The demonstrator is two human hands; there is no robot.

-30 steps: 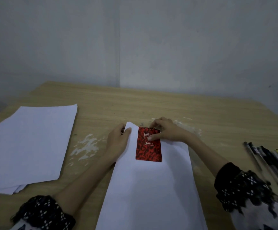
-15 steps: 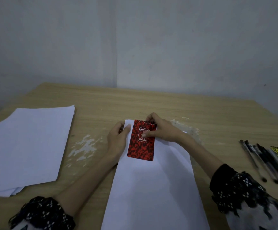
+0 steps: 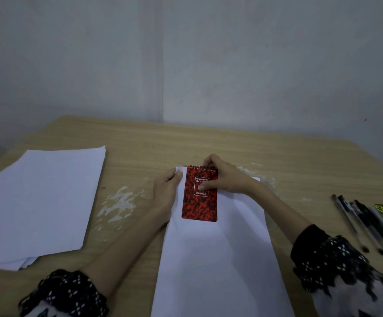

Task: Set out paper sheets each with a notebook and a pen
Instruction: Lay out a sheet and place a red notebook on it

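wooden table with scuffed white patches, grey wall

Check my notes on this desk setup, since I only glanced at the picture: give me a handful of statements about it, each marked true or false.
1. The red spiral notebook lies at the far end of the paper sheet. True.
2. The right hand holds a pen. False: it grips the notebook at its spiral end.
3. The left hand rests on the sheet's left edge. True.
4. The black pens lie on the sheet. False: they lie on the wooden table, far right.
5. The paper stack sits to the left. True.
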